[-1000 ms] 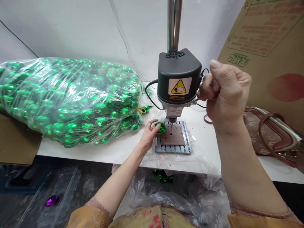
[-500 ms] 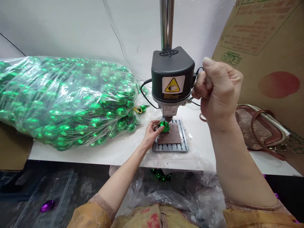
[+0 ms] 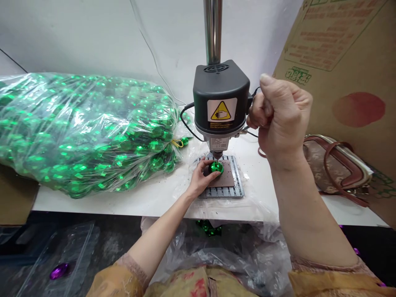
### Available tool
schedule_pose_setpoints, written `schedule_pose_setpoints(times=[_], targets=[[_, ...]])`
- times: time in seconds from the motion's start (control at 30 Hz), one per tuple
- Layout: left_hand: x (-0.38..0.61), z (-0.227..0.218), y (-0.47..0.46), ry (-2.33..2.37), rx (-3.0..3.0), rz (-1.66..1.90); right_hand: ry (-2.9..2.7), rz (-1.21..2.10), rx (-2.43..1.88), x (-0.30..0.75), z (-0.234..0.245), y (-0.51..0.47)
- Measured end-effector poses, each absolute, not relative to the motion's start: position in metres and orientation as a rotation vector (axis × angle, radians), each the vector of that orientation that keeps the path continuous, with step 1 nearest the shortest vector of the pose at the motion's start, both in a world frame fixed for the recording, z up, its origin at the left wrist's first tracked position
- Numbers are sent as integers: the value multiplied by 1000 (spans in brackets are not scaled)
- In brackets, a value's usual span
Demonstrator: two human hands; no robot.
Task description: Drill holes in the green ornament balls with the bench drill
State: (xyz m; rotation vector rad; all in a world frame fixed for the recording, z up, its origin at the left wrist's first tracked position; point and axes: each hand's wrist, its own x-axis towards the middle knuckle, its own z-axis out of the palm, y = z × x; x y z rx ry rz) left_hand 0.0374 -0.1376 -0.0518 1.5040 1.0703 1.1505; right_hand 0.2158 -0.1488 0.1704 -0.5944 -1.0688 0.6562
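My left hand [image 3: 201, 178] pinches a shiny green faceted ball [image 3: 216, 167] on the brown pad of the ribbed metal base plate [image 3: 230, 191]. The ball sits directly under the bit of a small black bench drill [image 3: 220, 103], which rides on a chrome column. My right hand [image 3: 280, 119] is a raised fist beside the drill head's right side, closed around the feed lever, which is almost fully hidden by the fingers.
A big clear bag full of green balls [image 3: 83, 132] lies on the white table [image 3: 123, 198] to the left. A cardboard box [image 3: 346, 62] and a brown handbag [image 3: 334, 165] stand at the right. More green balls [image 3: 208, 227] sit in plastic below the table edge; a purple ball [image 3: 59, 271] lies on the floor.
My left hand has slid the green ball from the plate's left edge to under the drill bit. The right fist stays on the lever; the view shifted slightly.
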Motion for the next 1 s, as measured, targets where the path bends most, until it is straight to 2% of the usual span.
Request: schedule_pose_setpoints(times=[0.27,0.53,1.0], targets=[[40,-57,-144,1061,1623,1115,-1078,634,-592,215,169,-152],[42,-55,-144,1053,1626,1150,-1118,419,-562,211,136,-169],[42,-55,-144,1045,1624,1154,-1155,333,-551,212,107,-172]])
